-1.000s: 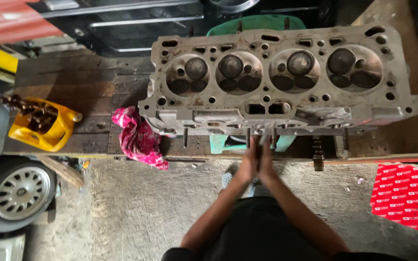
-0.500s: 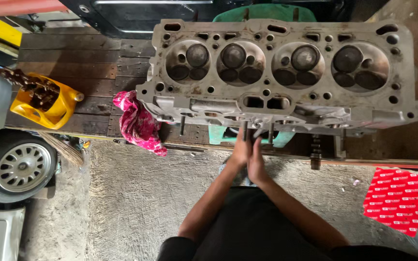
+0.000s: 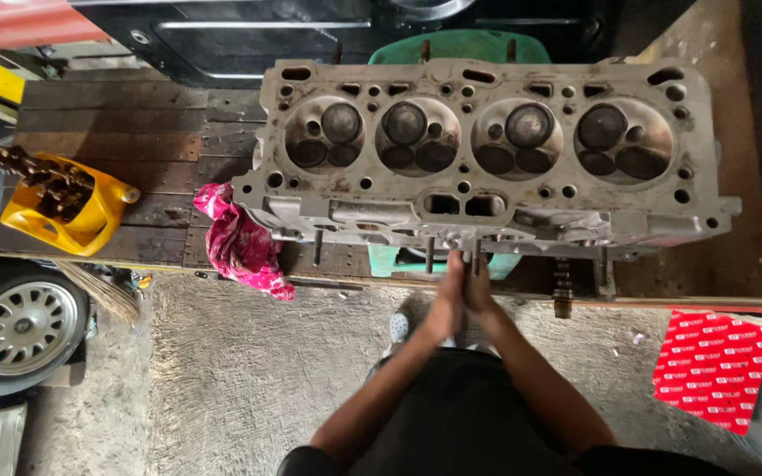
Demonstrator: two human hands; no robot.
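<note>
I see the cylinder head [image 3: 487, 150] lying chamber-side up across the wooden bench [image 3: 116, 141]. Left hand [image 3: 445, 304] and right hand [image 3: 480, 295] press palm to palm at its near edge, fingers straight, around a thin stud [image 3: 469, 260]; grip can't be made out. Pink rag [image 3: 240, 242] lies left, yellow jug [image 3: 68, 203] farther left.

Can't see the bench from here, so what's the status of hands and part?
Left hand and right hand pressed together around a thin metal rod. Rod meets the grey four-chamber cylinder head. Pink rag lies apart.
</note>
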